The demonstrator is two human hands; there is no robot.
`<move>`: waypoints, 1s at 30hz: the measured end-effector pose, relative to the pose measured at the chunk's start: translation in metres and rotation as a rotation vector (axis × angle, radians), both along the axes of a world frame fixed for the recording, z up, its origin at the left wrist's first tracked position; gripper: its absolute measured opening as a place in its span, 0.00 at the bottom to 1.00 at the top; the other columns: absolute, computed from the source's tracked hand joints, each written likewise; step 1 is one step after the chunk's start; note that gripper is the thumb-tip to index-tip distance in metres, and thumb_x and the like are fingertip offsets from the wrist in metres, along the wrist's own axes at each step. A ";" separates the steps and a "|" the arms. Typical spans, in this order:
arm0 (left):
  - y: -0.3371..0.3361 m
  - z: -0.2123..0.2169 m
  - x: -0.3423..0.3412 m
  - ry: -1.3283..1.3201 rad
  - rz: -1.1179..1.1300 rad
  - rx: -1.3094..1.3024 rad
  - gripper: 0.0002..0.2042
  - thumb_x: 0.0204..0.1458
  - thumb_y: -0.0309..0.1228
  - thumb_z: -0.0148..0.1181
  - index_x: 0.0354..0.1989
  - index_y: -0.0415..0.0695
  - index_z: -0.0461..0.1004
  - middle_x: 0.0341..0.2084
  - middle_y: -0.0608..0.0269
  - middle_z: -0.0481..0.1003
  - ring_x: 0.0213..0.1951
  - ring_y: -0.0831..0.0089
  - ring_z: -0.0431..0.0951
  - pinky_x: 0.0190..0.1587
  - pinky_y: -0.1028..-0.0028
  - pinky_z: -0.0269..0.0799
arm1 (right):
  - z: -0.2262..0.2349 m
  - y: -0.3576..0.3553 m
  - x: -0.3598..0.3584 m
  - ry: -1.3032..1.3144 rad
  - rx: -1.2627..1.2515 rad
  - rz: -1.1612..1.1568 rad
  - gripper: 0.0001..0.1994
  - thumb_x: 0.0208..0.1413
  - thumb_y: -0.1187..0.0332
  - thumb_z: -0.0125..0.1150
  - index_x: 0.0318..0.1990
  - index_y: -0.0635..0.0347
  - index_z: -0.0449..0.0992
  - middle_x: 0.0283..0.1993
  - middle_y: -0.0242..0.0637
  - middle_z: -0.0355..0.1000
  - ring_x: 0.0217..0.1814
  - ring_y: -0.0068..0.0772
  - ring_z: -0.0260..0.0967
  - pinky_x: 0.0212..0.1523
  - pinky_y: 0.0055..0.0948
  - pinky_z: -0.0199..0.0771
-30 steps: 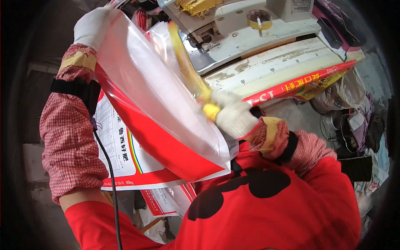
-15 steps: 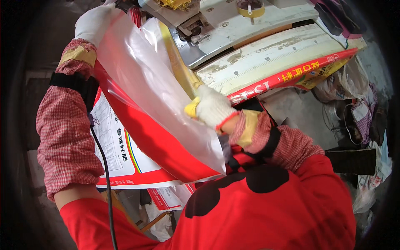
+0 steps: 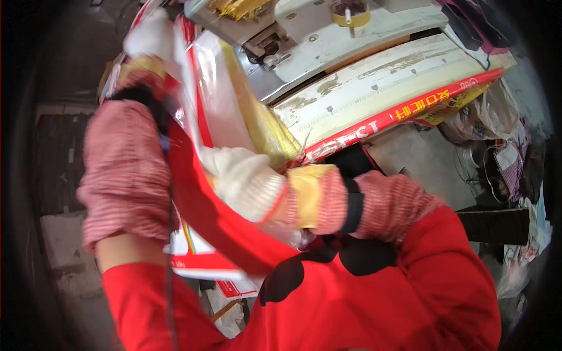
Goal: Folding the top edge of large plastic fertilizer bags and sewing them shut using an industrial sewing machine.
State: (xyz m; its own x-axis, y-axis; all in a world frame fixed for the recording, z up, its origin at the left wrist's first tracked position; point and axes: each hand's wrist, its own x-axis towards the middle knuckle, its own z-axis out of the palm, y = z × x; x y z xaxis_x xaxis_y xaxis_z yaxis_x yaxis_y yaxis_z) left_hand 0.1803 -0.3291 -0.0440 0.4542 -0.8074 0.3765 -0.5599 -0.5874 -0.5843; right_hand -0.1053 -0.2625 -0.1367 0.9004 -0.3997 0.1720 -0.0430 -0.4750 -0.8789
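A large red-and-white printed sack (image 3: 219,225) hangs in front of me, between my two arms. My left hand (image 3: 149,36), in a white knitted glove, is closed at the sack's far upper end, blurred by motion. Against the sack's middle lies my gloved right hand (image 3: 243,175); motion smears its fingers, so their grip does not show. Translucent white plastic (image 3: 228,105) and a yellow woven sheet (image 3: 266,126) lie beyond the right hand, beside the grey metal machine (image 3: 293,41).
A tape roll (image 3: 350,16) sits on top of the machine. The pale worktable (image 3: 374,88) has a red printed strip (image 3: 404,111) along its near edge. Plastic bags (image 3: 489,117) hang at the right. A black cable (image 3: 171,275) runs down by my left arm.
My right hand has moved left across the sack. My left arm has shifted right. The sack is more folded together, and more of the yellow sheet shows.
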 end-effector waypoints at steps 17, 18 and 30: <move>0.022 -0.143 0.007 0.118 -0.774 -0.063 0.03 0.42 0.29 0.53 0.26 0.49 0.71 0.26 0.63 0.72 0.27 0.62 0.73 0.27 0.68 0.69 | -0.093 -0.063 -0.103 -0.012 0.908 -0.194 0.19 0.47 0.74 0.56 0.50 0.60 0.69 0.36 0.36 0.74 0.32 0.26 0.69 0.34 0.24 0.69; 0.023 -0.144 0.009 0.116 -0.770 -0.064 0.03 0.42 0.29 0.53 0.26 0.49 0.71 0.26 0.63 0.72 0.27 0.62 0.73 0.27 0.68 0.69 | -0.087 -0.064 -0.104 -0.011 0.907 -0.190 0.19 0.47 0.74 0.56 0.50 0.60 0.69 0.36 0.36 0.74 0.32 0.26 0.69 0.34 0.24 0.69; 0.055 -0.128 -0.039 1.165 -0.217 -0.183 0.08 0.46 0.28 0.56 0.35 0.43 0.75 0.28 0.55 0.74 0.32 0.62 0.75 0.36 0.70 0.68 | -0.044 -0.070 -0.121 0.662 -0.270 0.194 0.26 0.45 0.65 0.51 0.56 0.48 0.62 0.26 0.38 0.71 0.25 0.42 0.70 0.24 0.38 0.67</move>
State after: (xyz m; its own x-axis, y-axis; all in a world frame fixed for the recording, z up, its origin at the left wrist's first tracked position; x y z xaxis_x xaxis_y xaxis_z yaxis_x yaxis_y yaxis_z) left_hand 0.1409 -0.2745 -0.1724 0.4591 -0.8868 -0.0536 -0.7945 -0.4368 0.4217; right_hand -0.2259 -0.3321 -0.1809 0.9000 -0.2430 -0.3618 -0.4165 -0.7241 -0.5498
